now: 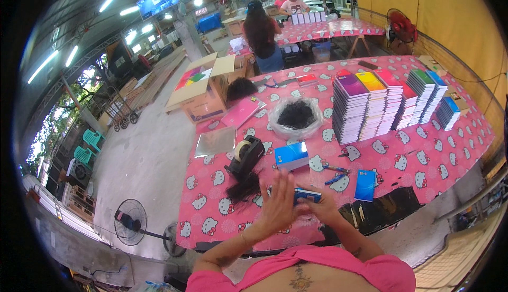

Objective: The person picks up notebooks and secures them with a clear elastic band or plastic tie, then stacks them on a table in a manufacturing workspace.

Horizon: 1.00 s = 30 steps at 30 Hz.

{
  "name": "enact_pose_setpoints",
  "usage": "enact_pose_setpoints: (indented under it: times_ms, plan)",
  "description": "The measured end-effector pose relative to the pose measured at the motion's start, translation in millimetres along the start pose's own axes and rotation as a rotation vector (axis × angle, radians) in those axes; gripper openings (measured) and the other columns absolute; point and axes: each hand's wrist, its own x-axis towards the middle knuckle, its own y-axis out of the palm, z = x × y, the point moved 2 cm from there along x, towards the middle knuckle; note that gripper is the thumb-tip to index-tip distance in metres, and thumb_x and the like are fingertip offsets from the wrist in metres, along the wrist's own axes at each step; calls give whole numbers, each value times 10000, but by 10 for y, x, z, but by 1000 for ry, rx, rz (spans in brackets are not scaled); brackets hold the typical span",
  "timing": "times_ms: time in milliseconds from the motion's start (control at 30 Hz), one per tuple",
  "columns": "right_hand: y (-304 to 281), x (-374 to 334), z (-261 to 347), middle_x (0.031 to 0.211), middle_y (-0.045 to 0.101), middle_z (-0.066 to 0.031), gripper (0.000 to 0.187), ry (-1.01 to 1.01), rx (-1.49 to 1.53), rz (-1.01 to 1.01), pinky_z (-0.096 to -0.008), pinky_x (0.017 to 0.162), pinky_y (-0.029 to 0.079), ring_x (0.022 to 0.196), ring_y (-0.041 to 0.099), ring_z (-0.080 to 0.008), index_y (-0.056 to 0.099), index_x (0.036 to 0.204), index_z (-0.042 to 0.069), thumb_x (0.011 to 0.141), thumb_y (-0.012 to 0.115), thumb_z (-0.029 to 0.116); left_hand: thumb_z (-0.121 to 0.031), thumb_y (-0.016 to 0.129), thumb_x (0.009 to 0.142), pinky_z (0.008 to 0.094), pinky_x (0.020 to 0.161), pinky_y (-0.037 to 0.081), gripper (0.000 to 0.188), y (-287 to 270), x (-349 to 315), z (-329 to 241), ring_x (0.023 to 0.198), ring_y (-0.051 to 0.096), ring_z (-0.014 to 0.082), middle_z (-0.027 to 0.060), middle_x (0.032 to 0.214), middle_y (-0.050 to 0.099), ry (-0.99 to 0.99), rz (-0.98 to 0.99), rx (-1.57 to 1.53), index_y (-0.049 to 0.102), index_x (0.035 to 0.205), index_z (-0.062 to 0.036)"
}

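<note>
A small blue notebook (pixel 308 194) is held above the near edge of the table by my right hand (pixel 323 208), whose fingers wrap its side. My left hand (pixel 279 199) is upright with fingers stretched out, its palm side against or very close to the notebook's left end. Just beyond them lies a stack of blue notebooks (pixel 291 155). To the right, a single blue notebook (pixel 365 185) lies flat, with several pens (pixel 336 174) beside it. Black bristly strands (pixel 244 187) lie left of my left hand, below a black tape dispenser (pixel 246 157).
Tall notebook stacks (pixel 365 107) in several colours stand at the back right. A plastic bag of black material (pixel 296 115) sits mid-table. An open cardboard box (pixel 203 93) adjoins the left edge. A floor fan (pixel 130 221) stands at left; people (pixel 260 33) are at a farther table.
</note>
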Motion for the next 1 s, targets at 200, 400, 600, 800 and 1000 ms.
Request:
enact_pose_setpoints:
  times_ms: [200, 400, 600, 800, 1000]
  plan:
    - [-91, 21, 50, 1059, 688, -31, 350, 40, -98, 0, -254, 817, 526, 954, 613, -76, 626, 1252, -3, 913, 684, 61, -489, 488, 967, 645, 1149, 31, 696, -164, 63, -85, 1433, 328, 338, 203, 1491, 404, 43, 37, -79, 403, 1441, 14]
    - [-194, 69, -90, 928, 689, -6, 256, 30, -208, 104, -270, 750, 496, 859, 589, -62, 694, 1134, 15, 895, 716, 105, -184, 703, 864, 523, 1065, 346, 259, -242, 252, 231, 956, 631, 248, 65, 1012, 653, 102, 31, -258, 638, 1100, -101]
    - [-374, 219, -555, 994, 710, -19, 288, 77, -229, 210, -269, 772, 502, 896, 609, -75, 693, 1157, 23, 880, 727, 94, -164, 706, 850, 422, 725, 478, 170, 80, 155, 300, 806, 613, 295, 82, 863, 586, 73, 58, -411, 607, 964, -86]
    - [-542, 235, -1115, 1013, 696, -1, 281, 153, -304, 222, -257, 773, 502, 910, 616, -69, 696, 1149, 53, 878, 739, 114, -174, 699, 856, 425, 656, 483, 183, 535, -121, 388, 802, 617, 318, 105, 872, 584, -14, 133, -436, 610, 989, -84]
    - [-444, 206, -833, 993, 714, -32, 237, 61, -263, 115, -276, 792, 520, 917, 642, -103, 711, 1107, 43, 889, 725, 135, -199, 684, 872, 430, 687, 486, 207, 537, -140, 373, 828, 620, 315, 105, 889, 595, -21, 126, -407, 610, 1029, -87]
